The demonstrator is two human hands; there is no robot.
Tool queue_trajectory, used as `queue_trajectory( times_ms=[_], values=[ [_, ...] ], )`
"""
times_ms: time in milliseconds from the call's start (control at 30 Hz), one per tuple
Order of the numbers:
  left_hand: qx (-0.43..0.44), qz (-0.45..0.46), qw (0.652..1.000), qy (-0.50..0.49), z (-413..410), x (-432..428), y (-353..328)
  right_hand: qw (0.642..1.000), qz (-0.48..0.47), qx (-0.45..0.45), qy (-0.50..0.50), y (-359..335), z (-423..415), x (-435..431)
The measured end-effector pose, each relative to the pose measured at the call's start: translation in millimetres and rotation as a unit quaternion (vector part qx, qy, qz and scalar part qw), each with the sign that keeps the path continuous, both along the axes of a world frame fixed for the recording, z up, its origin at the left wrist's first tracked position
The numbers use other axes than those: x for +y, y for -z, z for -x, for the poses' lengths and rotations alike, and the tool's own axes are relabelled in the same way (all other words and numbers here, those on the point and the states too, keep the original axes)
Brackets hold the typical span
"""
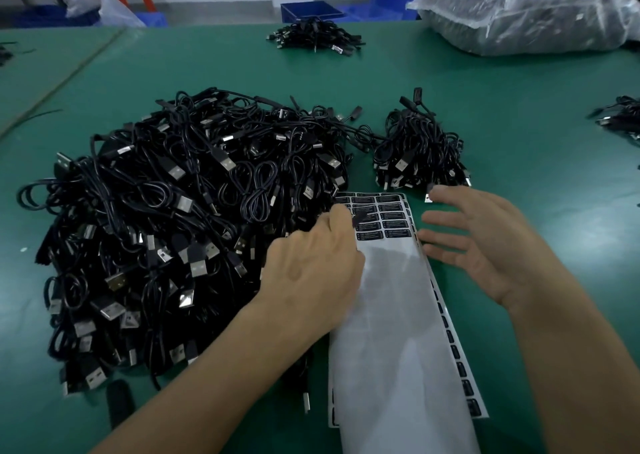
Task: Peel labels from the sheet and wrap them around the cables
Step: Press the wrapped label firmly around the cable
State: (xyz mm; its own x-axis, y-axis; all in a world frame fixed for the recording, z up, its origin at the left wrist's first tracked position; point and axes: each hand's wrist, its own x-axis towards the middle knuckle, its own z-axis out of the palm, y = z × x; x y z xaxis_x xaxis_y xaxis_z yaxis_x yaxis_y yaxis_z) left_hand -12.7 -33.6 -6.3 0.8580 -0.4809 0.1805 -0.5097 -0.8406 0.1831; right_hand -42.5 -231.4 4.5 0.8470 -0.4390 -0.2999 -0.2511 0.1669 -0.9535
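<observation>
- Pinched a label [362, 215] between left hand [311, 273] thumb and forefinger, part lifted from the label sheet [391, 332], near centre, for peeling.
- Spread right hand [485, 246] open just right of the label sheet, likely to steady it.
- Heaped cables [173, 228] left, within reach.

Black cables [166, 218], black labels [381, 216], white sheet [394, 332], green table [519, 135].

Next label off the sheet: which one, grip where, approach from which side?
Judging by the layout: a near corner of a label in the nearest full row, approached from the near side. The label sheet is bare backing there, so that edge lies exposed. The left hand seems to pinch another farther up.
</observation>
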Motion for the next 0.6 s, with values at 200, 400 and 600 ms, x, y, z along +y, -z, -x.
queue_trajectory(
  times_ms=[200, 400, 600],
  values=[
    [0.025, 0.044, 0.999, 0.012, -3.0, -5.5, 6.7, 0.998, 0.063, 0.021, -0.016, 3.5, 0.6, 2.4],
    [0.022, 0.079, 0.996, 0.020, -6.0, -3.8, 16.3, 0.992, 0.117, 0.038, -0.036, 10.7, -1.9, 3.7],
    [0.056, 0.115, 0.992, -0.008, -15.4, -3.8, 20.9, 0.991, 0.128, 0.022, -0.017, 16.1, -2.0, 2.3]
  ],
)
